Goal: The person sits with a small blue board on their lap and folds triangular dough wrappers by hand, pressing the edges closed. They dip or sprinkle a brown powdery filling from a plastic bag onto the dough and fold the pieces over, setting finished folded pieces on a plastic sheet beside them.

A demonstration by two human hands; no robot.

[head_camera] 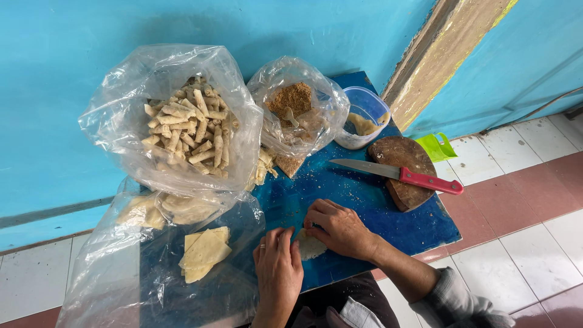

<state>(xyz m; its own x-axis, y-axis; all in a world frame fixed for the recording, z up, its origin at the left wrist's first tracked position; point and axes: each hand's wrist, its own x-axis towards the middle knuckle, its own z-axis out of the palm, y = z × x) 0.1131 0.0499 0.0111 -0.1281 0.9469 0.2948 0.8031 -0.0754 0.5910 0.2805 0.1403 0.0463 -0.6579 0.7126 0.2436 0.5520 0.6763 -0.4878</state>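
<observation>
I am pressing both hands on a thin, pale wrapper: right hand curling its fingers onto it, left hand lying flat beside. A red-handled knife is resting on a round wooden board beyond my right hand.

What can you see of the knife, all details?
The knife has a red handle with pale rivets and a long, plain grey blade tapering to a point. It lies flat, untouched by either hand. The handle and the blade's heel rest across a round, dark wooden board, handle pointing right; the blade tip reaches left, out over the blue tabletop with its scattered crumbs. Nothing else touches it.
</observation>
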